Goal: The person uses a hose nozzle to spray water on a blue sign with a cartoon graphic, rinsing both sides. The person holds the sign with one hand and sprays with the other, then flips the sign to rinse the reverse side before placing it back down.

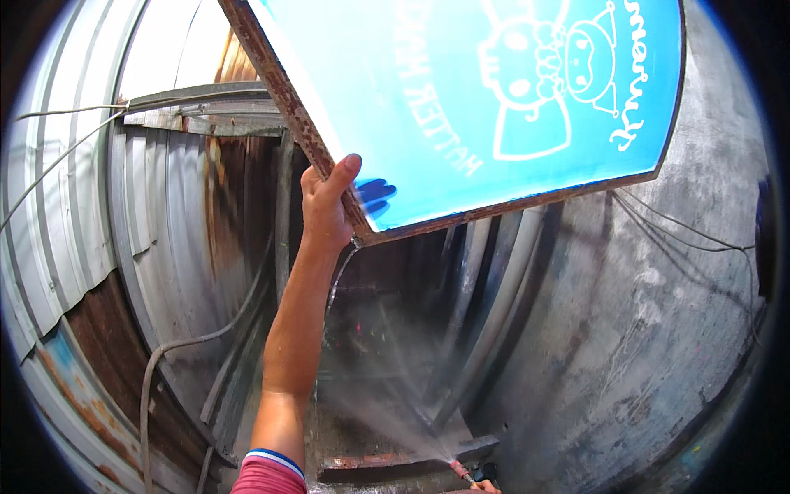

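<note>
My left hand (327,206) reaches up and grips the lower left corner of a screen printing frame (461,218). Its thumb lies along the rusty brown edge, and the fingers show as a dark shadow through the bright blue mesh (444,156). White line drawings of cartoon figures and lettering mark the mesh. The frame is tilted, and its upper part runs out of view. At the bottom edge, my right hand (487,487) is mostly cut off, closed around a spray nozzle (461,469) with a pinkish-red tip. A fan of water mist spreads from that tip up and leftward.
Corrugated metal sheets (62,189), partly rusted, wall the left side. A grey hose (193,339) hangs there. On the right is a stained grey wall (650,329) with loose cables (699,240). Pipes (502,305) stand behind the mist, above a low ledge (387,468).
</note>
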`<state>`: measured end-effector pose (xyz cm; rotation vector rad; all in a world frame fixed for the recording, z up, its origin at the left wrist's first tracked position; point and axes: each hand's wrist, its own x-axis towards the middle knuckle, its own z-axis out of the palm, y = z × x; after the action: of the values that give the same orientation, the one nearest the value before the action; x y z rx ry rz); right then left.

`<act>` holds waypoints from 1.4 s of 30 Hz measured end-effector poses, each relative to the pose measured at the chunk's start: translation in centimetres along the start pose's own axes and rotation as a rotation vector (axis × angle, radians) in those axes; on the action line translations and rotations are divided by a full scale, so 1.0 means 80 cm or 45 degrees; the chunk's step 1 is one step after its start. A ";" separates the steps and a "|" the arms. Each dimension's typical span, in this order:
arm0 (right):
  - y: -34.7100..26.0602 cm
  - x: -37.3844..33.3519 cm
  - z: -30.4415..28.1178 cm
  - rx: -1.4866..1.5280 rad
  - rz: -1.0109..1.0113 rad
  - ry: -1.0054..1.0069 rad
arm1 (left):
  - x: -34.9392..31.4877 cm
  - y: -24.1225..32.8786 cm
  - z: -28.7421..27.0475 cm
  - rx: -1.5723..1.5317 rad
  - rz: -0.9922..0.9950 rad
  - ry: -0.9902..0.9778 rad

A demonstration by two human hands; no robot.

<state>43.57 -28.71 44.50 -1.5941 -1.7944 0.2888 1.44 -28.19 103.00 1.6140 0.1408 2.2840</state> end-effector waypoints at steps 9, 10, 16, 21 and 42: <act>-0.017 -0.004 -0.022 0.167 0.198 -0.184 | 0.014 0.005 0.012 0.006 0.039 -0.003; -0.017 -0.003 -0.021 0.171 0.197 -0.184 | 0.017 0.007 0.012 0.016 0.056 -0.012; -0.026 0.000 -0.033 -0.143 0.300 -0.360 | 0.023 0.024 0.023 0.066 0.029 0.078; -0.011 -0.013 -0.019 -0.043 -0.026 0.097 | 0.029 0.035 0.024 0.045 0.082 0.048; -0.042 -0.019 -0.028 0.020 -0.170 0.409 | 0.036 0.055 0.048 0.095 0.179 0.012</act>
<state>42.38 -31.47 47.59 -1.4107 -1.6335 -0.0160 3.19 -31.78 108.13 1.7000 0.1192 2.4184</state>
